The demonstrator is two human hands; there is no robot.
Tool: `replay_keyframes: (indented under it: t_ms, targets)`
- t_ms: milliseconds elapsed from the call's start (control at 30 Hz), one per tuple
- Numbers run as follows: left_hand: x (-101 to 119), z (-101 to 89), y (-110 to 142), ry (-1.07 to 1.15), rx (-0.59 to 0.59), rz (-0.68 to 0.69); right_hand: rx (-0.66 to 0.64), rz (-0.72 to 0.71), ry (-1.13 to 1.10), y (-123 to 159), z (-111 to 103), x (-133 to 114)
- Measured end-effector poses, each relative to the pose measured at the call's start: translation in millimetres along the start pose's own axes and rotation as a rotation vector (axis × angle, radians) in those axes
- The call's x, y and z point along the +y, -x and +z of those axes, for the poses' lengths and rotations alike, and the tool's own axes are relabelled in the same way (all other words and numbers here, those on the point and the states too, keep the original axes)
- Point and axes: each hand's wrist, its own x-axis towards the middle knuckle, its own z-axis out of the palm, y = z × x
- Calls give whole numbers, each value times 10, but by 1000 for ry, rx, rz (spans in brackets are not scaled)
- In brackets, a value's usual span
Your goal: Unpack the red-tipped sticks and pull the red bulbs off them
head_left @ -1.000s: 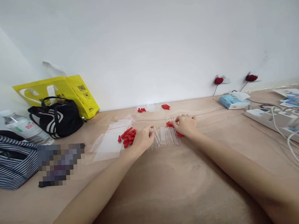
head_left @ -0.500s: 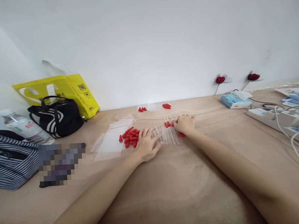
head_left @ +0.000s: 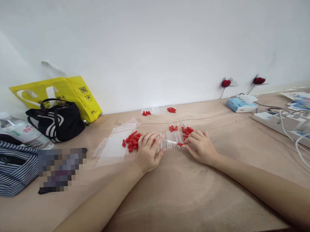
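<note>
Between my hands a glass dropper (head_left: 171,141) lies nearly level, its red rubber bulb pointing right. My left hand (head_left: 149,153) is closed on the tube's left end, beside a pile of loose red bulbs (head_left: 131,145). The bulb end is pinched by my right hand (head_left: 202,148). Under and behind the dropper runs a row of thin clear glass tubes (head_left: 169,147). Just beyond the row lie several droppers with red bulbs (head_left: 173,128), and another cluster of bulbed droppers (head_left: 187,130) sits by my right fingers.
Clear zip bags (head_left: 112,146) lie left of the bulbs. Near the wall is another bag (head_left: 158,110) with red bulbs at both sides. A yellow bag (head_left: 88,98), black pouch (head_left: 67,122) and water bottle (head_left: 23,131) stand left. Tissues (head_left: 240,105) and a power strip (head_left: 272,122) lie right.
My right hand has come back toward me from the bulbed droppers and now grips a dropper's bulb. My left hand has closed on its tube. The view has shifted slightly.
</note>
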Motion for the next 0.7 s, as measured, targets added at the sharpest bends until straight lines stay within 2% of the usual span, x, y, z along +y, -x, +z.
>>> replay_keyframes:
  t_ms: [167, 333, 500, 700]
  targets:
    - [119, 31, 27, -12, -16, 149, 11, -168, -16, -4, 42, -175]
    - [136, 54, 40, -38, -10, 166, 16, -212, -11, -36, 89, -218]
    - [145, 51, 27, -64, 29, 193, 94, -271, -31, -37, 132, -215]
    - [138, 90, 15, -54, 17, 188, 177, -299, 7, -40, 134, -258]
